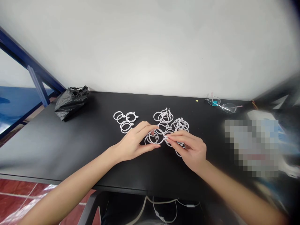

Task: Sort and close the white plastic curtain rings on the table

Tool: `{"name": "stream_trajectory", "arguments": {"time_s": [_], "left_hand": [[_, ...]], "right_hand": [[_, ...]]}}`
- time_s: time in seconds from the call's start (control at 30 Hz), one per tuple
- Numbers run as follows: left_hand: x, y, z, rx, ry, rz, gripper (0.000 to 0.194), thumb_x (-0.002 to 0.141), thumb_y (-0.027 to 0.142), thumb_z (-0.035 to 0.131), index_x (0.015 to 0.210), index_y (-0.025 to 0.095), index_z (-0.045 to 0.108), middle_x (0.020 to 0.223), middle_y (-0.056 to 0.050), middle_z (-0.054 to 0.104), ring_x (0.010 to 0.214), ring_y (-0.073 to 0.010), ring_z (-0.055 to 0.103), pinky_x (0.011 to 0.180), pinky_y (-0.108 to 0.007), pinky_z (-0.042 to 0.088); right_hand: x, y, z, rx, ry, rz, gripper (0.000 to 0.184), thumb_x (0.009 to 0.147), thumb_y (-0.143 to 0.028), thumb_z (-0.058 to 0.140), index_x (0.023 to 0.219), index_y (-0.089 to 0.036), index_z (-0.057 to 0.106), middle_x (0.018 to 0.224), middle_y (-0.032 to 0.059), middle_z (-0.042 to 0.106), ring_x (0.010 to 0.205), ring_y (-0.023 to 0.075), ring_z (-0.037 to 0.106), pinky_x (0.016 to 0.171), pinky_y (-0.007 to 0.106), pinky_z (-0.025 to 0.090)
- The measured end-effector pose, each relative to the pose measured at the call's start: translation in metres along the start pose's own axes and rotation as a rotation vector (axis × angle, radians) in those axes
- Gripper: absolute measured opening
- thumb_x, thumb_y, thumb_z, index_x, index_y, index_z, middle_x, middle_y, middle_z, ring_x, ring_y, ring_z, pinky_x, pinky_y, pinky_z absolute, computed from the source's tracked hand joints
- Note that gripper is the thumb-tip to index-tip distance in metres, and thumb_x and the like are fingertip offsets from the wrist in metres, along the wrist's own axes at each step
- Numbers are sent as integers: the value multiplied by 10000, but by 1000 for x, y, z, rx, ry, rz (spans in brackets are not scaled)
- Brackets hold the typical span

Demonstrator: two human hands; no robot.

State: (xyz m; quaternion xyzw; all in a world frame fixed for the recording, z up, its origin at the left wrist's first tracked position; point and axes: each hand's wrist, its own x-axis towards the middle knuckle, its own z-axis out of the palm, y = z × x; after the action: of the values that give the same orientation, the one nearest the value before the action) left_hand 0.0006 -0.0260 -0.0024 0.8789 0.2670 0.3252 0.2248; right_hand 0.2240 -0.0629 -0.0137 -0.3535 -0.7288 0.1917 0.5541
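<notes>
Between my hands is a white plastic curtain ring (150,141) with a small clip end. My left hand (133,142) curls round it, fingertips at its top edge and thumb at its lower edge. My right hand (189,147) pinches the clip end between thumb and fingers. Several more white rings (163,117) lie in a loose heap behind and under my hands, partly hidden by them. Left of this heap, a smaller group of rings (126,127) lies flat on the black table (98,125).
A crumpled black plastic bag (71,101) sits at the back left. Eyeglasses (221,106) lie at the back right, near a tiny yellow piece (197,100). A blurred package (253,147) is on the right. White cables (161,215) hang below the table's front edge.
</notes>
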Motion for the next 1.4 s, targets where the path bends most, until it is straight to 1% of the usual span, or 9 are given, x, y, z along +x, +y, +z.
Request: {"name": "stream_trajectory", "arguments": {"time_s": [0.47, 0.67, 0.8, 0.87, 0.97, 1.07, 1.23, 1.33, 1.4], "left_hand": [[-2, -1, -2, -59, -74, -34, 370, 933, 341, 605, 1239, 169, 487, 940, -51, 563, 830, -161, 548, 767, -303, 493], [-1, -2, -6, 27, 12, 77, 405, 877, 280, 651, 1224, 156, 483, 980, -77, 591, 885, -180, 568, 798, -317, 505], [0, -11, -26, 237, 85, 135, 338, 796, 230, 655, 1094, 159, 511, 1021, -98, 601, 969, -220, 579, 840, -343, 494], [0, -19, -40, 355, 98, 64, 241, 797, 244, 645, 991, 170, 522, 972, -81, 603, 912, -210, 578, 791, -326, 484], [-2, -34, -57, 476, 90, -157, 107, 870, 271, 574, 879, 182, 516, 832, -28, 578, 748, -157, 551, 660, -270, 442], [-7, -49, -66, 539, 47, -283, 151, 920, 327, 525, 866, 187, 539, 806, -13, 567, 724, -148, 548, 623, -253, 413], [-10, -58, -71, 511, 91, -353, 212, 947, 372, 491, 930, 181, 580, 876, -34, 590, 819, -169, 586, 716, -271, 452], [-6, -52, -69, 463, 118, -348, 207, 948, 350, 478, 939, 177, 591, 895, -44, 602, 845, -173, 588, 752, -279, 460], [-4, -43, -68, 385, 91, -352, 187, 922, 345, 517, 918, 174, 594, 872, -41, 611, 818, -166, 579, 745, -274, 456]], "right_hand": [[0, -1, -3, 7, -44, -26, 285, 795, -19, 701, 953, -244, 777, 851, 23, 770, 683, 144, 718, 573, 236, 597], [1, 3, -3, 42, -30, -14, 412, 745, -21, 759, 1088, -250, 731, 907, 46, 746, 767, 183, 712, 671, 325, 607], [1, 7, -5, 69, 3, 8, 471, 738, -20, 764, 1135, -267, 706, 908, 36, 719, 742, 170, 680, 667, 346, 591], [0, 8, -6, 77, 20, 7, 461, 744, -9, 751, 1124, -268, 707, 909, 32, 714, 719, 158, 665, 642, 337, 581], [-2, 7, -6, 76, 22, 7, 434, 745, 0, 743, 1092, -258, 714, 898, 27, 710, 696, 148, 652, 611, 323, 570], [-3, 6, -6, 64, 11, 11, 404, 747, 3, 738, 1064, -246, 716, 903, 29, 710, 687, 143, 649, 607, 321, 568], [-2, 4, -7, 55, 17, 30, 356, 762, 3, 721, 1024, -237, 721, 867, 25, 702, 680, 145, 646, 601, 323, 565], [-1, 3, -7, 36, 15, 33, 329, 774, -9, 712, 1010, -237, 723, 854, 24, 705, 669, 147, 648, 603, 328, 566], [-1, 3, -7, 27, 11, 33, 312, 780, -18, 708, 1001, -238, 725, 856, 25, 708, 659, 146, 650, 595, 324, 565]]}}
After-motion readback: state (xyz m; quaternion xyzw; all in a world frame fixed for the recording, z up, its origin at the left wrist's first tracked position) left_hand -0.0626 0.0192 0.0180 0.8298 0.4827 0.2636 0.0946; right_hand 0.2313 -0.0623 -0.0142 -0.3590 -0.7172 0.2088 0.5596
